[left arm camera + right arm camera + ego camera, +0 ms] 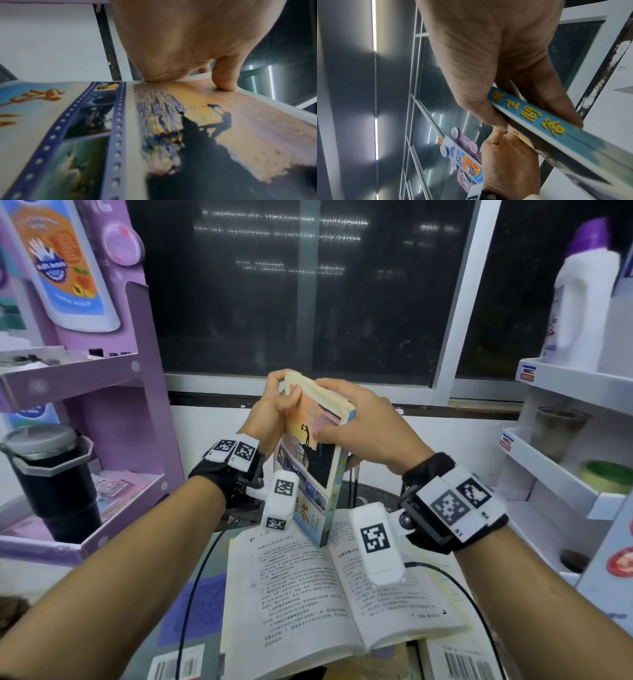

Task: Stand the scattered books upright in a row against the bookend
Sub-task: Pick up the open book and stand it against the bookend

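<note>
A paperback with a sunset cover (310,446) and a blue spine stands tilted on its lower end, lifted above an open book (329,587) that lies flat on the table. My left hand (274,402) grips the paperback's top left corner, thumb on the cover (223,81). My right hand (356,419) grips its upper right edge across the spine (527,115), thumb on the cover and fingers behind. More closed books (185,611) lie flat under and around the open one. No bookend shows in any view.
A purple shelf unit (113,378) stands at the left with a dark tumbler (51,481) on its lower shelf. White shelves (561,460) with a bottle (582,296) and cups stand at the right. A dark window (308,292) is straight ahead.
</note>
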A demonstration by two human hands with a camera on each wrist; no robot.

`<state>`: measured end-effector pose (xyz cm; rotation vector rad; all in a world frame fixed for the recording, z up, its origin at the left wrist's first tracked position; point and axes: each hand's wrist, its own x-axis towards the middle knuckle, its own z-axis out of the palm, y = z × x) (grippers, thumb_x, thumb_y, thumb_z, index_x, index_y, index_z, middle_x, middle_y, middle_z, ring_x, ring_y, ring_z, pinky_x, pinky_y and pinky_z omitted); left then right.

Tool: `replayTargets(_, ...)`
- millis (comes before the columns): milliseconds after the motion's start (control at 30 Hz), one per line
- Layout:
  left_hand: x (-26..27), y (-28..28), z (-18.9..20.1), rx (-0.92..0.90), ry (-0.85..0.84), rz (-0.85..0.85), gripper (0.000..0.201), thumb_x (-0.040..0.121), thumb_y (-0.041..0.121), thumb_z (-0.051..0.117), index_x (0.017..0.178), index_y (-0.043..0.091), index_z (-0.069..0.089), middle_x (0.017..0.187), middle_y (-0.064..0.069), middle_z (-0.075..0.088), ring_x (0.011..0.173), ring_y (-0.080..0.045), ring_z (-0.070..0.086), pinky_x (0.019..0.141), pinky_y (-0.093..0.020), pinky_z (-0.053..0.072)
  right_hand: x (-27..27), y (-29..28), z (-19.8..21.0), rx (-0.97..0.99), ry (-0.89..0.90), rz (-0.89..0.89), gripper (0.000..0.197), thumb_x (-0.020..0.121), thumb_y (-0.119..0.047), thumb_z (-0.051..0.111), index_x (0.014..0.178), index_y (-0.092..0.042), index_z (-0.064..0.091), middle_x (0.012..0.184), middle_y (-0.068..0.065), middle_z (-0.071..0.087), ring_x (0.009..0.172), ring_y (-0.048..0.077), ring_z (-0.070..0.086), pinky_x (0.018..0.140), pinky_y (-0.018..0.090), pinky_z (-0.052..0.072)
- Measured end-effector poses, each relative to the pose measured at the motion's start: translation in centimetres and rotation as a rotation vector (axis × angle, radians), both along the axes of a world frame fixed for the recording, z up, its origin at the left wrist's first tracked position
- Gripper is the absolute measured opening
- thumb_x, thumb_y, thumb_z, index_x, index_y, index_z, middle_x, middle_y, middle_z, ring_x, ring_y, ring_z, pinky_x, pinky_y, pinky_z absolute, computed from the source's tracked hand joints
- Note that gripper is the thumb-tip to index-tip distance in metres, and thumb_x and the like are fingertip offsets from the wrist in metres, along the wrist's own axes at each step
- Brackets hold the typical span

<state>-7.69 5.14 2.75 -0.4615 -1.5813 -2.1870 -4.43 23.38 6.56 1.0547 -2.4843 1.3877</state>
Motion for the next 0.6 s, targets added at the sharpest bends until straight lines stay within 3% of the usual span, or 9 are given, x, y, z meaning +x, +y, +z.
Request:
replayTargets(167, -0.6, -0.3, 1.3, -0.275, -0.103, 0.146, 0.025, 0.099, 0.019, 0.048, 0.124, 0.021, 0.048, 0.108, -0.004, 0.062, 0.094, -0.018, 0.061, 0.075, -0.026, 0.049, -0.8, -0.1, 0.2, 0.005, 0.147, -0.08, 0.05, 0.083, -0.007, 0.063, 0.127, -0.031, 0.057, 0.09, -0.015, 0.057, 0.086, 0.015, 0.064, 0.056, 0.031, 0.06)
replayTargets(267, -1.3, -0.9, 1.7, -0.378, -0.167, 0.229, 0.032, 0.098, 0.024, 0.05, 0.129, 0.02, 0.051, 0.115, -0.003, 0.064, 0.101, -0.017, 0.064, 0.08, -0.025, 0.051, -1.9, -0.5, -0.1, 0.012, 0.182, -0.139, 0.047, 0.085, -0.011, 0.063, 0.129, -0.026, 0.057, 0.099, -0.009, 0.057, 0.094, 0.017, 0.061, 0.068, 0.03, 0.058)
replayTargets(367, -2.0, -1.8, 1.3, -0.465, -0.234, 0.341, 0.034, 0.096, 0.023, 0.054, 0.129, 0.02, 0.053, 0.119, 0.0, 0.064, 0.108, -0.016, 0.06, 0.094, -0.035, 0.042, -3.6, -1.2, -0.6, -0.001, 0.212, -0.188, 0.043, 0.087, -0.015, 0.062, 0.128, -0.024, 0.058, 0.101, -0.006, 0.058, 0.097, 0.019, 0.06, 0.074, 0.031, 0.052)
replayTargets(500, -3.4, -3.5, -0.7, -0.567, -0.416, 0.449, 0.035, 0.094, 0.017, 0.055, 0.129, 0.013, 0.055, 0.128, -0.006, 0.058, 0.113, -0.019, 0.052, 0.091, -0.031, 0.037, -6.8, -2.8, -1.7, -0.021, 0.212, -0.257, 0.048, 0.088, -0.021, 0.063, 0.135, -0.024, 0.054, 0.116, -0.003, 0.065, 0.103, 0.02, 0.061, 0.08, 0.033, 0.054)
replayTargets(600, -4.2, -4.7, -2.3, -0.61, -0.557, 0.483, 0.036, 0.094, 0.019, 0.054, 0.13, 0.012, 0.055, 0.133, -0.008, 0.055, 0.119, -0.026, 0.052, 0.097, -0.038, 0.041, -8.9, -4.4, -2.5, -0.035, 0.195, -0.293, 0.05, 0.089, -0.024, 0.064, 0.137, -0.021, 0.052, 0.122, 0.001, 0.064, 0.107, 0.021, 0.061, 0.087, 0.037, 0.055)
